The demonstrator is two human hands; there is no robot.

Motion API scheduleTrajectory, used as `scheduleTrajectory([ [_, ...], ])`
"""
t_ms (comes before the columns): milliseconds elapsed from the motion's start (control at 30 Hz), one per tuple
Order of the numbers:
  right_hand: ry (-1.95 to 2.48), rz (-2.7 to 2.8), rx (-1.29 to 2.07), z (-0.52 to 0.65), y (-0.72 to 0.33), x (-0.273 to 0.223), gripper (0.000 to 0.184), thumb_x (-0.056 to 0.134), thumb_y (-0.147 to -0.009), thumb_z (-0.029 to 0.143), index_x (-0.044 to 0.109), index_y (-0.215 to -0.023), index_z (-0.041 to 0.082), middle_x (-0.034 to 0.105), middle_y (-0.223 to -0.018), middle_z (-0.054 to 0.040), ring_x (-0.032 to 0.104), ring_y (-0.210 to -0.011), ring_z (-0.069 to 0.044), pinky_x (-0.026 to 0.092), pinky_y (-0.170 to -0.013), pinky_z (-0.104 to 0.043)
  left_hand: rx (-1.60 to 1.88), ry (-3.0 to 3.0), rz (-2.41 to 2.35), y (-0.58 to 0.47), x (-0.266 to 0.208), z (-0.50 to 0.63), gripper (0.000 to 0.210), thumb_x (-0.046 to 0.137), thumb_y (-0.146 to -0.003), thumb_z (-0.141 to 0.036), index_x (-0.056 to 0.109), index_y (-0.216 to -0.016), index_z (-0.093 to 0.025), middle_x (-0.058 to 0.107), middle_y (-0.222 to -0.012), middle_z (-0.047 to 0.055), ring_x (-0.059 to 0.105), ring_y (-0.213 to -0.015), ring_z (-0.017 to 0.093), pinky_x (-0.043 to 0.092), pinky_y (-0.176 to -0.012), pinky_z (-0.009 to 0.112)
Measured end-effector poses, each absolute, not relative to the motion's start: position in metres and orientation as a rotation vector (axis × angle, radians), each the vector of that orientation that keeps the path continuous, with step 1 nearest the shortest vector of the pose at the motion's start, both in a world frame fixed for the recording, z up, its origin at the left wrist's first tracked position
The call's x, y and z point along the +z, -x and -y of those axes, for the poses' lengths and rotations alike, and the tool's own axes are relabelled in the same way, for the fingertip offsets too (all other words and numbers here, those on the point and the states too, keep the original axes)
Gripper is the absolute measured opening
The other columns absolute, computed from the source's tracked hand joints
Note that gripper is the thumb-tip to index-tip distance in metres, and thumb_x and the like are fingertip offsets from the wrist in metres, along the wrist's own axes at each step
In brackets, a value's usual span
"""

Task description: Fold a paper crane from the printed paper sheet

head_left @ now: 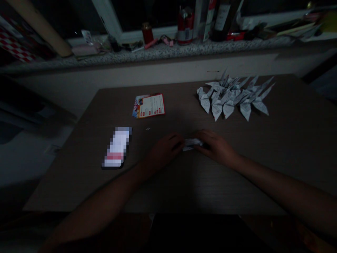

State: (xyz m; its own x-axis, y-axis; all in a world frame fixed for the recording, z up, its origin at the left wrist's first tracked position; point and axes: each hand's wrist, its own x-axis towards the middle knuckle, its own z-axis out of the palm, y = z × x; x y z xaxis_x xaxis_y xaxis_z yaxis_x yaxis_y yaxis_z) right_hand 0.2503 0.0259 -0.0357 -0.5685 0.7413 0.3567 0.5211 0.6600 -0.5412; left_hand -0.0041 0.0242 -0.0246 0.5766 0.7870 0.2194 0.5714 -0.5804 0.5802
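Observation:
A small piece of folded printed paper (192,142) lies between my two hands, low over the middle of the table. My left hand (168,149) is closed on its left end, fingers bent inward. On the opposite end, my right hand (217,147) pinches the paper between thumb and fingers. Both hands cover parts of it, and the dim light hides the exact folds. Behind my right hand stands a cluster of several paper cranes (246,96), folded from similar printed paper.
A lit phone (117,147) rests on the brown table (168,189) at the left. Printed cards (150,105) lie farther back. Along the granite windowsill (158,54) stand a red can (185,26), a dark bottle (221,21), a small red jar (147,33) and clutter.

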Motion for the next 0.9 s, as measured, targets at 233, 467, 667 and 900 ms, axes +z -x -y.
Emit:
scheduleTrajectory([
  [233,0.99,2.22,0.556,-0.0271,-0.2464,-0.0389,0.02,0.065,-0.098,0.027,0.072,-0.116,0.023,0.069,-0.109,-0.0097,0.067,-0.103,-0.026,0.056,-0.089,-0.041,0.657,-2.335,-1.09,0.0008,-0.0249,-0.0242,0.016,0.057,-0.103,-0.023,0.066,-0.116,-0.019,0.069,-0.112,0.005,0.067,-0.103,0.019,0.054,-0.093,0.034],
  [467,0.966,2.236,0.544,-0.0284,-0.2467,-0.0386,0.006,0.068,-0.097,0.021,0.069,-0.103,0.021,0.069,-0.099,-0.0078,0.066,-0.096,-0.024,0.052,-0.084,-0.039,0.624,-2.359,-1.107,-0.0003,-0.0299,-0.0259,0.021,0.066,-0.099,-0.024,0.069,-0.119,-0.02,0.069,-0.112,0.005,0.067,-0.103,0.02,0.053,-0.091,0.033],
  [667,0.979,2.264,0.548,-0.0272,-0.2453,-0.0393,0.004,0.065,-0.099,0.022,0.068,-0.101,0.02,0.068,-0.098,-0.0079,0.064,-0.095,-0.024,0.051,-0.082,-0.038,0.627,-2.346,-1.135,-0.0023,-0.0317,-0.0264,0.012,0.065,-0.1,-0.026,0.073,-0.104,-0.018,0.07,-0.102,0.004,0.067,-0.095,0.019,0.052,-0.085,0.031],
  [900,0.979,2.301,0.511,-0.0264,-0.2421,-0.0394,0.01,0.07,-0.097,0.028,0.07,-0.103,0.019,0.069,-0.099,-0.0087,0.063,-0.096,-0.026,0.049,-0.083,-0.039,0.601,-2.322,-1.123,-0.0052,-0.0287,-0.0258,0.011,0.064,-0.1,-0.023,0.073,-0.102,-0.018,0.071,-0.101,0.004,0.068,-0.095,0.019,0.052,-0.086,0.031],
])
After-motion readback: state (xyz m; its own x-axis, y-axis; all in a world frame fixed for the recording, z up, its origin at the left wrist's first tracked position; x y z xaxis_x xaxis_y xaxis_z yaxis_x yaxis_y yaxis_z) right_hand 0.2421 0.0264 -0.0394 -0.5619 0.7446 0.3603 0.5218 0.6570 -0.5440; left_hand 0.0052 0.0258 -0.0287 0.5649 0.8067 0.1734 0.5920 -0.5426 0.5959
